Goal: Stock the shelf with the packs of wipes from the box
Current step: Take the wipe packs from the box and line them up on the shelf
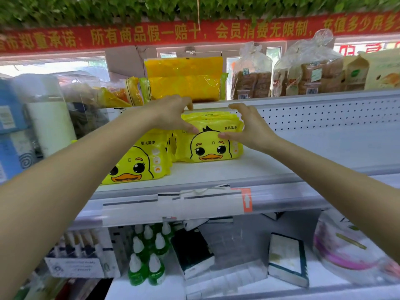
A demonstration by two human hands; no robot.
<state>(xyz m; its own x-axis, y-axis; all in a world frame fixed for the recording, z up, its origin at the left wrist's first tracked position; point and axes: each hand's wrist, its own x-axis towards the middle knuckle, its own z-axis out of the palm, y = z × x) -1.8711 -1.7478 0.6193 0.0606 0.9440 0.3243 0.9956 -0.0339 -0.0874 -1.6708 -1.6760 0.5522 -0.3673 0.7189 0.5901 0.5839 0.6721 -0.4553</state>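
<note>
Both hands cup one pack of wipes by its upper corners. The left hand has its thumb on the yellow front face and its fingers arched over the top edge. The right hand mirrors it, thumb laid beside the printed duck's head. How firmly the fingers bear on the far side is hidden by the pack itself.

That pack stands upright on the white shelf, toward the back. More yellow edges show just behind its top, and their number cannot be counted. Below and to the left of the grip, nearer the camera, a second duck pack leans back, its left part covered by the left forearm. Between the two, the crumpled side of another pack peeks out.

Right of the grip, the perforated back panel runs off toward the frame edge. Above the grip, on the next level up, sits an orange-yellow bag, with clear bags of bread to its right. Higher still hangs a red banner under green leaves, both cut off at the sides.

Left of the grip, a white roll and wrapped goods are smeared by blur. Beneath the hands, the price strip is unreadable. Lower down stand green bottles, with dark-edged boxes to their right, their labels too soft to read.
</note>
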